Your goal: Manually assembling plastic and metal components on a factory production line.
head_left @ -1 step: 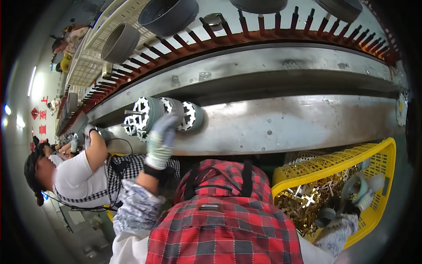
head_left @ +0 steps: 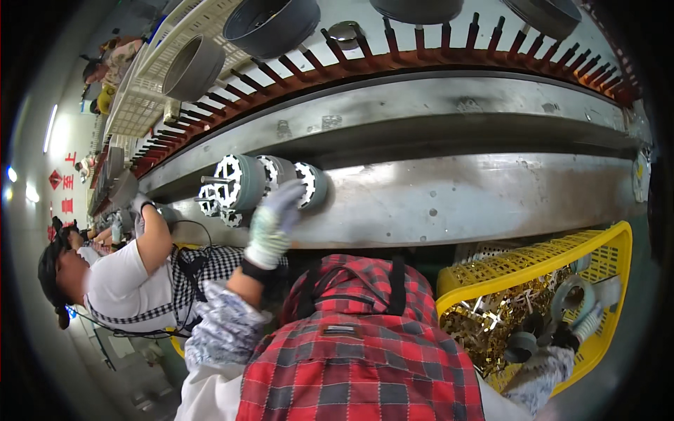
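Basket of yellow perforated plastic (head_left: 484, 289), near right, surrounds the gloved right hand (head_left: 588, 324) at a grey-green ring (head_left: 559, 298); well apart, farther left, the gloved left hand (head_left: 277, 214) is nearer the green-sided, white-toothed cylinders (head_left: 250, 184) just beyond, axes roughly left-right; whether either hand grips, I cannot tell.

From the person's head, the wide fisheye view looks down and forward past the red checked garment (head_left: 361, 368) toward the metal bench (head_left: 491, 193), close by. The bench's near edge bows across below mid-frame; its right end shows inside the rim, its left stretch recedes.
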Demonstrator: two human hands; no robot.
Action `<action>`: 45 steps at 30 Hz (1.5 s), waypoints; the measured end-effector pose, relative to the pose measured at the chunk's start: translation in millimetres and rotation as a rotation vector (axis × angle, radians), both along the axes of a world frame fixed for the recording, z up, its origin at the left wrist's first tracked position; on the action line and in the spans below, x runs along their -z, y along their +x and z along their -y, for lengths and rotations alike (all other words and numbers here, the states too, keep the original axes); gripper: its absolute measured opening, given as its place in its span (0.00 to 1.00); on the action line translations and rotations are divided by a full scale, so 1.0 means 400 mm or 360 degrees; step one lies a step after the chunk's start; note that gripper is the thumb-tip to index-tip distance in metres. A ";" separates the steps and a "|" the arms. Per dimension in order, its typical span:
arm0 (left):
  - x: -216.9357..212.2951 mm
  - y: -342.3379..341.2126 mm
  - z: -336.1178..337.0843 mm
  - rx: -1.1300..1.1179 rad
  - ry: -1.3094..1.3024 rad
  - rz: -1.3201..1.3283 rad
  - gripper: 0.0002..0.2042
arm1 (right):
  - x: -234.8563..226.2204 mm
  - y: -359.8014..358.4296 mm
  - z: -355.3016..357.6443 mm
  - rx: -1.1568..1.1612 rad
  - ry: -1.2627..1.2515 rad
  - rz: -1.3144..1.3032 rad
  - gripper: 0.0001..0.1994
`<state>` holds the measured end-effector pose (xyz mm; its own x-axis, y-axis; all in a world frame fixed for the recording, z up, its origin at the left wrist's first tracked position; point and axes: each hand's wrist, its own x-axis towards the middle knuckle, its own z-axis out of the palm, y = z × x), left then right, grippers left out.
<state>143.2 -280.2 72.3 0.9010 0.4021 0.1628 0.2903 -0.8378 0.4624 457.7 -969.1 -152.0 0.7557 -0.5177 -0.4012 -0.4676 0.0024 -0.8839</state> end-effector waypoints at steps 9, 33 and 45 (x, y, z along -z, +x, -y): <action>0.163 0.217 0.115 0.0252 -0.1892 -0.0313 0.45 | -0.290 -0.221 -0.694 -0.1270 0.1119 -0.0319 0.20; 0.478 -0.089 -0.150 -0.0448 -0.0739 -0.0385 0.29 | 0.040 -0.265 -1.110 -0.1036 0.1079 -0.0938 0.16; 0.498 -0.115 -0.140 -0.0318 -0.0633 -0.0391 0.31 | -0.080 -0.270 -1.160 -0.1295 0.1487 -0.0600 0.25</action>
<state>97.1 -224.3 -127.1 0.7927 0.5582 -0.2449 0.5669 -0.5276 0.6327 349.9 -505.2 -119.9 0.4812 0.6246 -0.6151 -0.8446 0.1425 -0.5161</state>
